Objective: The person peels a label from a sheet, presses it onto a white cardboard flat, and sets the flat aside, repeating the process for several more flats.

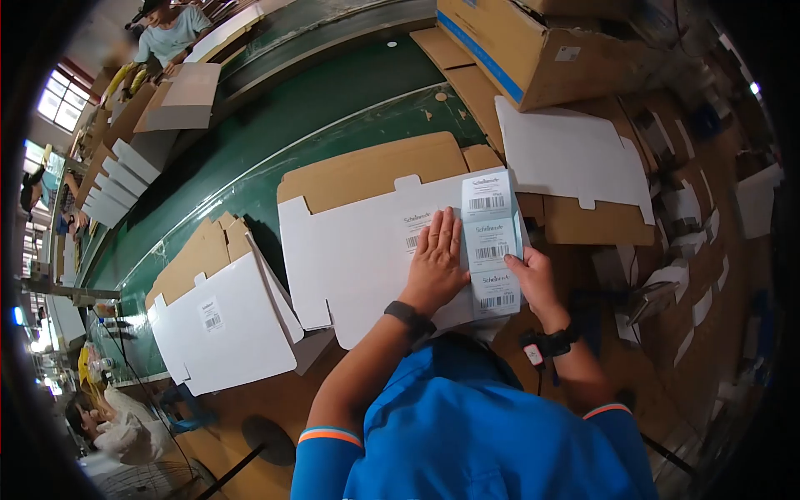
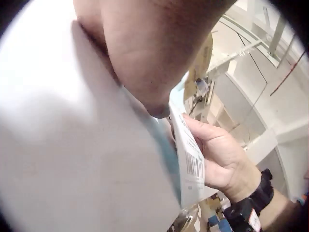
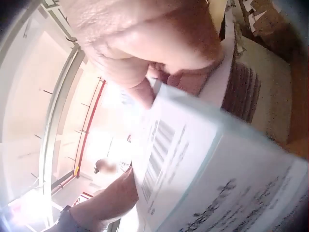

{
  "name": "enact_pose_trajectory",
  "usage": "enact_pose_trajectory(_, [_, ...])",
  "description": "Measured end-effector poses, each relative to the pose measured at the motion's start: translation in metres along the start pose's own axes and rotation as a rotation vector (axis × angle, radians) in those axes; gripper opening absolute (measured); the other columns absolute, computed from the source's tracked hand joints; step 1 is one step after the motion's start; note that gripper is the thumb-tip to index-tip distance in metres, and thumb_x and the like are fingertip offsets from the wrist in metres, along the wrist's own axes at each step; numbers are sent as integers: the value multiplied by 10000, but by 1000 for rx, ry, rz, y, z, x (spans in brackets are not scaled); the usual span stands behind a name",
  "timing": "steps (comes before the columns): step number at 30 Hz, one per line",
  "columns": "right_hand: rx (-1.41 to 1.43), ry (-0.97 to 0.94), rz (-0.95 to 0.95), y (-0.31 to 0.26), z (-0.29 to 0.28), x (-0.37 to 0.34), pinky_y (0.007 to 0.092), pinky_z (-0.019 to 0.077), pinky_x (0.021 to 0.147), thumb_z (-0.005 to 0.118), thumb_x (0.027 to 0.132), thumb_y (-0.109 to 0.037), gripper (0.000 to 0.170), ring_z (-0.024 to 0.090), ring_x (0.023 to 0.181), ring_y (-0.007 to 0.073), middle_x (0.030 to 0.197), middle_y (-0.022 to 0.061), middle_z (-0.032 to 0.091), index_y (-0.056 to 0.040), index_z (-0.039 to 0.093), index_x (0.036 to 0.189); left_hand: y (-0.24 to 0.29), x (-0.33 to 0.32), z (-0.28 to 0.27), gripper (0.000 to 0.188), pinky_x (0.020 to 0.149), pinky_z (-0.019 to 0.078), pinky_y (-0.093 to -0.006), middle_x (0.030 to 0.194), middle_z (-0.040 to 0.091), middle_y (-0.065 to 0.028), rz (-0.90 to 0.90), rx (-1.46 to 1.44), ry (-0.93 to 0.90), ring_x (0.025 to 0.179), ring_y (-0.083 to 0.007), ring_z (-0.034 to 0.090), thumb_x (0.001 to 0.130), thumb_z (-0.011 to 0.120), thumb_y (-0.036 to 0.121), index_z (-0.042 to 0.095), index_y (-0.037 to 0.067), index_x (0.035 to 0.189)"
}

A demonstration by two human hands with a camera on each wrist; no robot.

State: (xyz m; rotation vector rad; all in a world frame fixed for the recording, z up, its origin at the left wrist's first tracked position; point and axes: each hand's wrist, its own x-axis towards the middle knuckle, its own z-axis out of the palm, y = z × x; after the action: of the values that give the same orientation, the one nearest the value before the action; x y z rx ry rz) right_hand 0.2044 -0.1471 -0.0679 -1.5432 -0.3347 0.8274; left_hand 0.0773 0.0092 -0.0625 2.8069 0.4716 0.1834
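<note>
Inspected: label strip (image 1: 492, 246) of three printed labels, held over the right end of a white carton (image 1: 358, 258) on the green worktop (image 1: 242, 171). Extent of contact between strip and carton not determinable.

Long axis of the strip running from the body side to the far side, slightly tilted, roughly along the fingers of the left hand (image 1: 437, 260). Located between left hand and right hand (image 1: 537, 282): directly right of the former, directly left of the latter.

Right hand clamped on the strip's right edge, thumb on top. Left hand flat on the carton, fingers straight and side by side, gripping nothing, partly covering a single label (image 1: 412, 221) there. Hands apart from each other.

Deciding relation, by judgement: left edge of the strip alongside the left thumb. Right hand nearer, being in contact; left thumb just beside that edge, touch not determinable.
</note>
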Motion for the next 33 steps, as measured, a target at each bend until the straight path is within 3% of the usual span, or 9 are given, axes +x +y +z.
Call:
enact_pose_trajectory(6, [-285, -34, -14, 16, -16, 6, 254, 473, 693, 576, 849, -67, 167, 578, 769, 91, 873, 41, 635, 39, 610, 973, -45, -14, -5, 790, 1063, 215, -479, 1447, 298, -147, 32, -60, 131, 1346, -293, 263, 781, 599, 461, 318, 26, 1378])
enact_pose_trajectory(10, [-225, -5, -125, 21, -8, 9, 291, 457, 673, 607, 781, -70, 174, 537, 735, 106, 804, 45, 631, 42, 623, 914, -54, -61, -10, 776, 1081, 185, -503, 1473, 248, -122, 131, -131, 7, 1364, -295, 221, 799, 560, 489, 296, 82, 1404])
enact_pose_trajectory(12, [-254, -36, -184, 40, -25, 24, 311, 462, 722, 614, 784, -69, 239, 550, 788, 139, 866, 83, 632, 83, 591, 968, -57, -83, -17, 736, 1081, 183, -510, 1494, 211, -82, 41, -78, 15, 1378, -299, 182, 830, 549, 466, 274, 121, 1420])
enact_pose_trajectory(15, [-293, 14, -348, 47, -37, 28, 320, 465, 735, 588, 855, -114, 277, 575, 794, 177, 877, 133, 635, 89, 552, 1040, -67, -133, -40, 703, 1079, 196, -510, 1490, 215, -93, -480, 2, 33, 1379, -327, 164, 828, 579, 402, 290, 131, 1409])
enact_pose_trajectory(18, [-477, 110, -410, 35, -43, 31, 344, 473, 743, 564, 887, -144, 313, 598, 800, 247, 911, 153, 631, 79, 531, 1105, -78, -171, -41, 617, 1008, 296, -514, 1402, 288, -218, -1029, 62, 460, 1274, -383, 313, 808, 617, 293, 379, 0, 1295])
enact_pose_trajectory(23, [-622, 164, -692, 54, -58, 80, 306, 468, 746, 533, 893, -90, 258, 585, 807, 179, 919, 119, 628, 72, 527, 1095, -96, -171, 14, 595, 928, 381, -456, 1163, 496, -250, -960, -22, 868, 1116, -392, 453, 806, 601, 263, 381, -51, 1261])
enact_pose_trajectory(24, [-665, 205, -772, 54, -61, 87, 307, 471, 741, 533, 891, -85, 256, 587, 801, 183, 915, 120, 628, 74, 526, 1091, -90, -172, 3, 584, 927, 382, -462, 1170, 492, -251, -1027, -130, 763, 1118, -396, 451, 805, 597, 254, 384, -52, 1255])
enact_pose_trajectory(25, [-473, -16, -353, 31, -56, 80, 312, 480, 729, 536, 885, -73, 236, 593, 781, 190, 908, 131, 626, 80, 528, 1064, -84, -171, -14, 573, 927, 384, -467, 1177, 488, -252, -1080, -241, 658, 1121, -400, 449, 804, 593, 245, 387, -53, 1248])
enact_pose_trajectory(33, [-17, 80, -138, 23, -48, 84, 307, 509, 674, 540, 890, -122, 232, 615, 741, 182, 870, 124, 626, 70, 539, 1021, -98, -170, -10, 659, 1058, 277, -433, 1340, 362, -290, -1031, -338, 594, 1252, -402, 348, 804, 574, 253, 318, -101, 1297])
